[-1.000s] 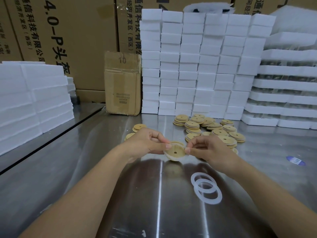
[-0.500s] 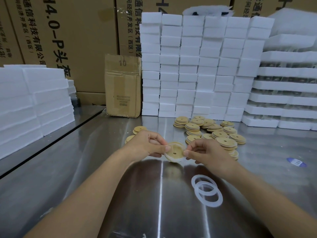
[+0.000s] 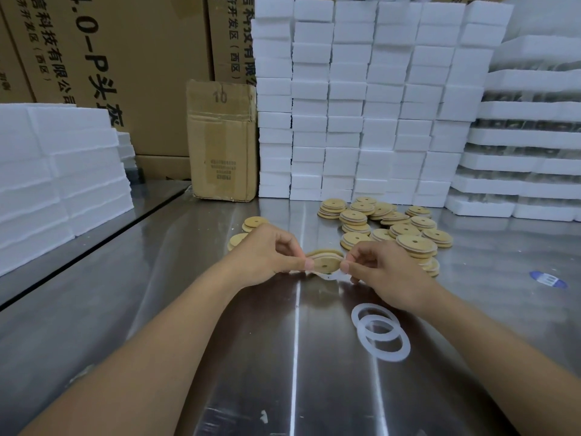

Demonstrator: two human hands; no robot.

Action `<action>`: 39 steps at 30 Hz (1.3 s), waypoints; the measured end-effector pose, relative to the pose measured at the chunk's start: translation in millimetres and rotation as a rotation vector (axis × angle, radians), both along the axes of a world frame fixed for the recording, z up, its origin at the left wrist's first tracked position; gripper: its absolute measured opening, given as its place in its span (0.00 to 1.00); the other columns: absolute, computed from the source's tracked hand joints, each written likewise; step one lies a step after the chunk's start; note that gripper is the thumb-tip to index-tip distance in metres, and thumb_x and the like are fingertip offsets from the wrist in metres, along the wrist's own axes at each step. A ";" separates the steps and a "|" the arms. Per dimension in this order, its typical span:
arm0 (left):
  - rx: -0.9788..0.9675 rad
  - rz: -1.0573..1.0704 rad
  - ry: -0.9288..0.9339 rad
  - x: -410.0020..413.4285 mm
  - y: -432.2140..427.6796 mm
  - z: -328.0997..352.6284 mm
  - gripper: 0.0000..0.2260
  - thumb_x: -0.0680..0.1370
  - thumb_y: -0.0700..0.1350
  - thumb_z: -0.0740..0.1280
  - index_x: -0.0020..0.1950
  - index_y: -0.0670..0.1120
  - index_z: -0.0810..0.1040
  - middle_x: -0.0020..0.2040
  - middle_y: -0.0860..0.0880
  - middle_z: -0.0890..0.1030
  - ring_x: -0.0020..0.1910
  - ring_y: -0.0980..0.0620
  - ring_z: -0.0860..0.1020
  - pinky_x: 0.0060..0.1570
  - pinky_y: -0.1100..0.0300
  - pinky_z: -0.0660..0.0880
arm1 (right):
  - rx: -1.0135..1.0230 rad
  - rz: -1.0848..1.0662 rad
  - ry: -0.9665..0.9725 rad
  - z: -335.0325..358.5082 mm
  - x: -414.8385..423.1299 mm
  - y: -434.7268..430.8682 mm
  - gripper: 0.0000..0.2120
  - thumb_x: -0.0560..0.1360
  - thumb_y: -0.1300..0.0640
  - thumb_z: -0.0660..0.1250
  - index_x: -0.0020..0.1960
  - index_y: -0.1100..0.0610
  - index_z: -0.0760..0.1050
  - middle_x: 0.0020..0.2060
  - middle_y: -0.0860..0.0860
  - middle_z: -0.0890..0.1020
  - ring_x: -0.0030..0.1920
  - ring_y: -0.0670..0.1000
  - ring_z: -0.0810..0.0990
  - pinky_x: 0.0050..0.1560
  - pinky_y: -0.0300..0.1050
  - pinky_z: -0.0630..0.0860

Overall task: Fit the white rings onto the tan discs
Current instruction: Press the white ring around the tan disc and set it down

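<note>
Both hands work over the middle of the brushed steel table (image 3: pixel 251 357). My left hand (image 3: pixel 267 253) pinches the left rim of a round tan disc (image 3: pixel 325 262) with a centre hole, and my right hand (image 3: pixel 380 265) pinches a thin flexible white ring (image 3: pixel 330 276) against its right rim. The ring looks only part seated, so I judge a relaxed thumb would let it spring off. Two spare white rings (image 3: pixel 388 357) lie nearer me, by the right forearm. Beyond are heaped tan discs (image 3: pixel 405 229), then white foam blocks (image 3: pixel 361 105) along the far edge. Nothing obstructs.

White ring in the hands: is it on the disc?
Only partly. The white ring sags below the tan disc; left hand and right hand pinch them.
</note>
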State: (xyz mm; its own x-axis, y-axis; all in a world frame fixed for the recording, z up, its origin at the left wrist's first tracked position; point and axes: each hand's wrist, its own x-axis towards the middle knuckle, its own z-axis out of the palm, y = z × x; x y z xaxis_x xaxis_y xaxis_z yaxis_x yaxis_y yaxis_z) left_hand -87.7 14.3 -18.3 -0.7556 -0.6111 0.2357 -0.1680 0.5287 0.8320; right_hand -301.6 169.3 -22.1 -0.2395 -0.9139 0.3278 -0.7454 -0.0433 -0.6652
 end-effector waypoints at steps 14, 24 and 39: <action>0.031 0.018 0.128 -6.6 2.1 -4.8 0.08 0.76 0.44 0.80 0.46 0.40 0.86 0.40 0.40 0.88 0.44 0.46 0.89 0.52 0.55 0.86 | 0.032 0.017 0.036 -0.1 2.3 2.2 0.06 0.79 0.56 0.75 0.43 0.54 0.81 0.36 0.51 0.86 0.41 0.55 0.83 0.45 0.46 0.78; 0.050 0.004 0.138 -9.7 6.0 -3.0 0.07 0.76 0.43 0.81 0.44 0.42 0.86 0.39 0.41 0.88 0.43 0.45 0.89 0.47 0.59 0.84 | -0.021 0.014 -0.288 1.3 6.5 4.9 0.14 0.76 0.63 0.77 0.57 0.54 0.78 0.42 0.53 0.89 0.41 0.54 0.88 0.45 0.43 0.83; 0.015 -0.005 -0.009 -6.5 4.4 -8.7 0.06 0.72 0.46 0.84 0.41 0.47 0.90 0.48 0.53 0.90 0.50 0.59 0.86 0.61 0.63 0.76 | 0.051 0.050 -0.404 -0.5 5.3 2.7 0.04 0.79 0.56 0.74 0.52 0.50 0.88 0.45 0.51 0.89 0.39 0.46 0.85 0.45 0.34 0.81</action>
State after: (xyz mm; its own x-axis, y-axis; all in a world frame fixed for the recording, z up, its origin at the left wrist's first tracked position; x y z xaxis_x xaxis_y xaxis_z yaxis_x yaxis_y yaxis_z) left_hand -94.2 18.6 -27.0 -0.7606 -0.6109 0.2199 -0.1732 0.5173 0.8381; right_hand -296.2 172.0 -22.6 -0.2944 -0.9403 0.1710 -0.4218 -0.0327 -0.9061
